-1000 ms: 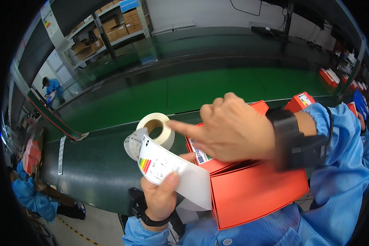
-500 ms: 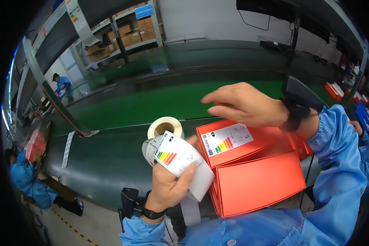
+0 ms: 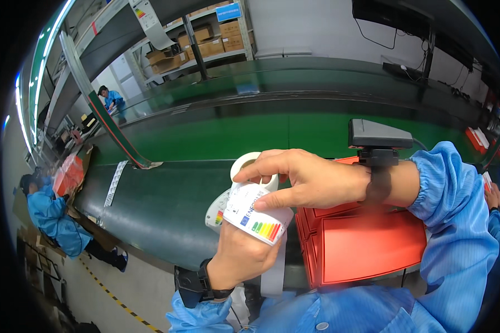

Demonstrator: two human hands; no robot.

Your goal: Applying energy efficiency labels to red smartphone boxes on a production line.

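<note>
My left hand (image 3: 241, 255) grips a strip of white energy labels with green-to-red bars. The front label (image 3: 269, 225) bends over the top of that hand. From the right, my right hand (image 3: 311, 177) reaches across it, thumb on the label's face and index finger at its upper edge. Behind the fingers stands a white label roll (image 3: 243, 165), partly covered. Another piece of label (image 3: 214, 211) shows left of the held strip, and pale backing strip (image 3: 273, 275) hangs below my left hand. Red boxes (image 3: 372, 247) lie stacked under my right forearm.
A dark worktop (image 3: 166, 211) runs along a green conveyor belt (image 3: 205, 141). A printed strip (image 3: 115, 183) lies at the left, near a metal post (image 3: 108, 119). A co-worker in blue (image 3: 55, 211) handles a red item at the left; another person's hand (image 3: 494, 195) shows at far right.
My right hand has come left and down from above the red boxes onto the label in my left hand. The label is now curved and turned. The view has shifted left.
</note>
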